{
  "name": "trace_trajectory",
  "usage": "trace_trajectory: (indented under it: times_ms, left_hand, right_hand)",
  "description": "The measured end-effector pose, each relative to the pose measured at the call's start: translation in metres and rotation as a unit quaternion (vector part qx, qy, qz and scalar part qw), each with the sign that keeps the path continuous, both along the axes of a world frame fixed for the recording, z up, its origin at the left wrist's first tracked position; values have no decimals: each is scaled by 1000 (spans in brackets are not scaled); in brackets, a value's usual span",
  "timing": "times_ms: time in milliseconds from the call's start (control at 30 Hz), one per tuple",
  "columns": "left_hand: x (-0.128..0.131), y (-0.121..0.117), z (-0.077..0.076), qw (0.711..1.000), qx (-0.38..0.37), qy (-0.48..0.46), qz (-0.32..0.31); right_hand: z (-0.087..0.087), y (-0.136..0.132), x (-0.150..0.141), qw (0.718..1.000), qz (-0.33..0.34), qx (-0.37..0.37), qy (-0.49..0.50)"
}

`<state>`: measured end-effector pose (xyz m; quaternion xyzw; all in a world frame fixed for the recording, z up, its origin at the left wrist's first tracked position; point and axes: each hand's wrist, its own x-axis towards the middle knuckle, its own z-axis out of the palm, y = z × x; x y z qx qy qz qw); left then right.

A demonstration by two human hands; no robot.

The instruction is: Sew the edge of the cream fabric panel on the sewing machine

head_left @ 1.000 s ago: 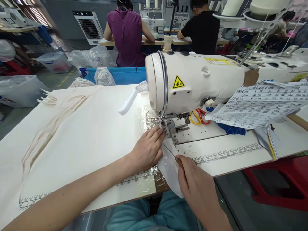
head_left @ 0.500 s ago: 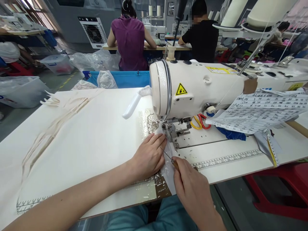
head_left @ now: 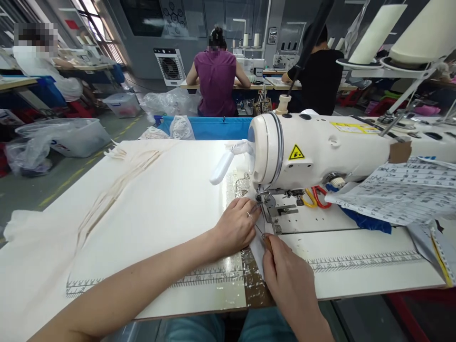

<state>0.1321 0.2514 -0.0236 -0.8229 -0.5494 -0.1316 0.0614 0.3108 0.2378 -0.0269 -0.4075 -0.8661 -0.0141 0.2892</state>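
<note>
White cloth strip (head_left: 258, 259) is kept under the left hand (head_left: 238, 225) on the tabletop (head_left: 171, 204), just in front of the stitching area of a sewing machine (head_left: 320, 142). Less of its loose end is seen near the front edge than a second ago, which suggests that it is being fed towards the machine. A slim wooden-handled tool (head_left: 268, 243) is grasped in the right hand (head_left: 290, 270), its metal shaft angled towards the left; whether the cloth is pinched or only pressed cannot be told

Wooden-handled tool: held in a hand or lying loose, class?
Held: the right hand is closed around its wooden handle, and the thin metal shaft points toward the left hand.
</note>
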Motion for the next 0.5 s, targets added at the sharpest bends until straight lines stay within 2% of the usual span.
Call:
trace_trajectory:
  times_ms: [100, 167, 267, 367, 500]
  left_hand:
    - [-7, 4, -1, 999, 14, 30, -8]
    - [-12, 6, -1, 998, 25, 56, -7]
    - [-14, 5, 0, 995, 45, 88, 8]
    - [-8, -2, 2, 996, 49, 69, 12]
    - [7, -11, 1, 999, 38, 19, -31]
  right_hand:
    - [-1, 1, 3, 1000, 9, -23, 13]
    - [-4, -1, 8, 994, 25, -99, 35]
    - [-11, -9, 17, 971, 30, -221, 81]
    - [-18, -17, 23, 967, 26, -236, 98]
    - [-18, -23, 32, 969, 30, -231, 86]
